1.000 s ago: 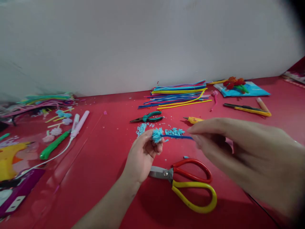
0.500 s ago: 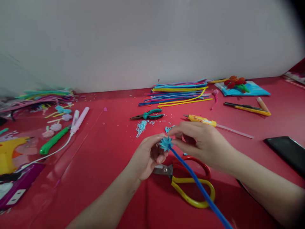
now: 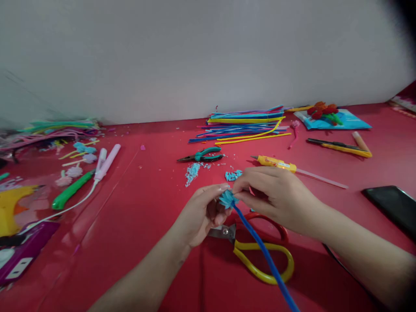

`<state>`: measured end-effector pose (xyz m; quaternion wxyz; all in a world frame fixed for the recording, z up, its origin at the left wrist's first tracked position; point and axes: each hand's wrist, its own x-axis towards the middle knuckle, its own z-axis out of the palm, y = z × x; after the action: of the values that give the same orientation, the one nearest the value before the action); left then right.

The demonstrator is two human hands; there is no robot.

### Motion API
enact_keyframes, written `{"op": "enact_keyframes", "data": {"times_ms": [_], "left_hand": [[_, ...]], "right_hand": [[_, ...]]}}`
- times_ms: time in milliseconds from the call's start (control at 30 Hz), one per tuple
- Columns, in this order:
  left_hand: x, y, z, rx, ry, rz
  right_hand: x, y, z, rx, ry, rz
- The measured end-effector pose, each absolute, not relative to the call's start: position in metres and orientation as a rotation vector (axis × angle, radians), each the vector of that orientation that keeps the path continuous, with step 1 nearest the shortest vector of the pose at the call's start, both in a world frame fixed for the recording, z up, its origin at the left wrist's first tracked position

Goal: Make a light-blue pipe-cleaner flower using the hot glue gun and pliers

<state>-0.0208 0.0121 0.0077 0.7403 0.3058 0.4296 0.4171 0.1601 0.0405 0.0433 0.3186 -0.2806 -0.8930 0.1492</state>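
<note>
The left hand [image 3: 201, 214] pinches a small light-blue tuft [image 3: 227, 199] between thumb and fingertips, its grip closed on the tuft's near side. The right hand [image 3: 276, 197] meets it from the other side, fingertips pressed on the same tuft, grip closed as well. The tuft sits at the top end of a blue stick [image 3: 263, 255], which slants down toward the lower edge of the view, held above the table [image 3: 130, 216].

Just under the hands lie scissors [image 3: 260, 249] with one red and one yellow handle loop, blades pointing left. Beyond the hands are light-blue scraps [image 3: 193, 172], green-handled pliers [image 3: 201, 156] and a yellow tool [image 3: 274, 163]. Farther back, against the wall, lies a pile of coloured sticks [image 3: 243, 125]. A black phone [image 3: 391, 206] lies at the right. At the left are a green-handled tool [image 3: 69, 190] and a pale pink device [image 3: 107, 162] with a white cord.
</note>
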Motion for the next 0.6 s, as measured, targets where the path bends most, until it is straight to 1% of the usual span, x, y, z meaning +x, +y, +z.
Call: {"op": "enact_keyframes", "data": {"times_ms": [133, 433, 500, 600], "left_hand": [[-0.022, 0.012, 0.006, 0.675, 0.929, 0.914], [-0.022, 0.013, 0.005, 0.690, 0.905, 0.919], [-0.022, 0.014, 0.006, 0.711, 0.901, 0.979], [-0.024, 0.015, 0.009, 0.822, 0.916, 1.193]], "right_hand": [[0.160, 0.040, 0.042, -0.722, -2.352, 0.342], [0.159, 0.041, 0.042, -0.724, -2.337, 0.369], [0.161, 0.040, 0.045, -0.754, -2.322, 0.412], [0.163, 0.039, 0.053, -0.879, -2.198, 0.543]]}}
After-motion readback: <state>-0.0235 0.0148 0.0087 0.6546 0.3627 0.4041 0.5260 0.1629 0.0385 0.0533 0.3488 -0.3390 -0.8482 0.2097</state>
